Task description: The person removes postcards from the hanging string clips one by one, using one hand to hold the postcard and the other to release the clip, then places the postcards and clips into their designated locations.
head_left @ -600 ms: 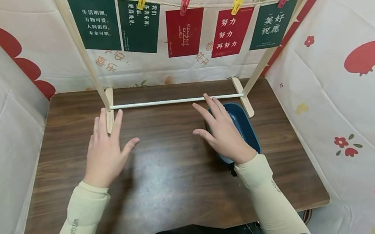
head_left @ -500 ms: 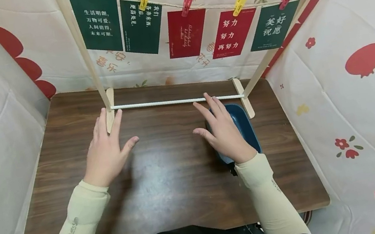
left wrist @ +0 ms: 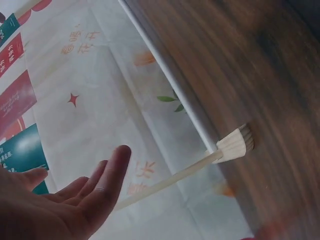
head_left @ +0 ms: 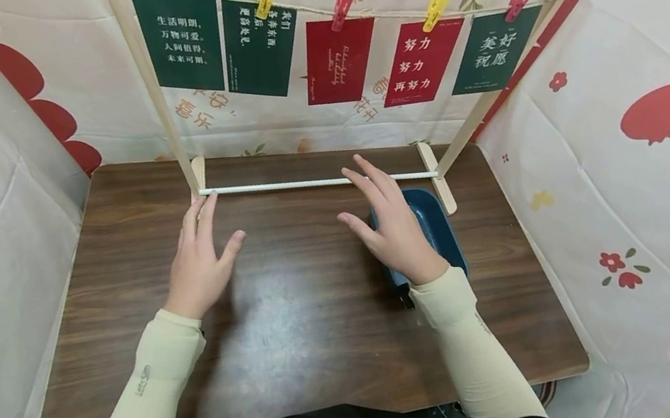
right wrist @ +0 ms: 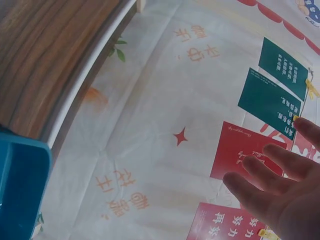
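Note:
My left hand (head_left: pixel 197 267) is held over the table near the left foot of a wooden frame (head_left: pixel 200 177), fingers spread and nothing in them. Over the blue basket (head_left: pixel 439 228) on the right, my right hand (head_left: pixel 394 228) is also spread and holds nothing; it hides part of the basket. A cord (head_left: pixel 307 11) runs across the top of the frame. Along it hang a red card (head_left: pixel 340 62), another red card (head_left: pixel 422 63) and several green ones, among them a green card (head_left: pixel 496 53) at the right end. Yellow and pink clothespins, such as the pink clothespin (head_left: pixel 342 4), clip them.
A white rod (head_left: pixel 297 183) joins the frame's two feet low over the brown wooden table (head_left: pixel 295 365). Printed white cloth (head_left: pixel 595 156) encloses the back and both sides. The right foot (head_left: pixel 437 180) stands just behind the basket.
My left hand has shifted slightly right, its fingers drawing closer together. My right hand has moved a little up and left. The head view has tilted slightly, so the cards appear lower and further right.

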Motion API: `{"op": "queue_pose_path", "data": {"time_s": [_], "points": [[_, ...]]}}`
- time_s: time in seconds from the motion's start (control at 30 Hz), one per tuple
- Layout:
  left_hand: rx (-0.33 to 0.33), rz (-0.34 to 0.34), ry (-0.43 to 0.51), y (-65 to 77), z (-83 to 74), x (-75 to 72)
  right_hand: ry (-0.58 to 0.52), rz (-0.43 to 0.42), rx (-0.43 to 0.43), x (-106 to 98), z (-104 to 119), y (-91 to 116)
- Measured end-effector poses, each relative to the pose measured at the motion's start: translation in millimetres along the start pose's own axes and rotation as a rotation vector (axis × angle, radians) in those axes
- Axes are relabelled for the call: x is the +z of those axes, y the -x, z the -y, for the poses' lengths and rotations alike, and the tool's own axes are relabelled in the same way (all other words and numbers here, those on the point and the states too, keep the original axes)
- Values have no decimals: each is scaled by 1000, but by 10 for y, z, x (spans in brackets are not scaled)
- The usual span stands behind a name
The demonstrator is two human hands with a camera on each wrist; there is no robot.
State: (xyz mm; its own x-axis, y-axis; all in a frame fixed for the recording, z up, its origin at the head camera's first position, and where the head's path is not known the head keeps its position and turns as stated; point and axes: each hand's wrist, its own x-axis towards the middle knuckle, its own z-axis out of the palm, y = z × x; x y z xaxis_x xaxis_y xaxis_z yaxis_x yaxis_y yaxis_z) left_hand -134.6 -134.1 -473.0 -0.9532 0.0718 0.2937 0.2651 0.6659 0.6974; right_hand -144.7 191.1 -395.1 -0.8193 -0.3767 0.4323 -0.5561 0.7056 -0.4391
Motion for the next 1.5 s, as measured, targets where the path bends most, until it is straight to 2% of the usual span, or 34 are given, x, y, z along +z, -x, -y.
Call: {"op": "queue_pose_path", "data": {"time_s": [0.23, 0.43, 0.53, 0.77, 1.1, 1.23, 1.5], "points": [[-47, 16, 229, -58, 39, 35, -31, -21, -21, 5, 61, -109], [-59, 25, 401, -119, 60, 42, -44, -37, -19, -38, 144, -229], [-86, 26, 549, -182, 85, 32, -51, -43, -29, -56, 176, -294], [-185, 34, 978, -312, 217, 44, -108, -69, -64, -75, 245, -442], [-307, 95, 1382, -411, 366, 40, -316, -92, -85, -60, 377, -630], [-310, 91, 1457, -429, 371, 22, -333, -94, -86, -55, 449, -666], [-322, 57, 1474, -510, 355, 4, -330, -93, -78, -239, 784, -721]]}}
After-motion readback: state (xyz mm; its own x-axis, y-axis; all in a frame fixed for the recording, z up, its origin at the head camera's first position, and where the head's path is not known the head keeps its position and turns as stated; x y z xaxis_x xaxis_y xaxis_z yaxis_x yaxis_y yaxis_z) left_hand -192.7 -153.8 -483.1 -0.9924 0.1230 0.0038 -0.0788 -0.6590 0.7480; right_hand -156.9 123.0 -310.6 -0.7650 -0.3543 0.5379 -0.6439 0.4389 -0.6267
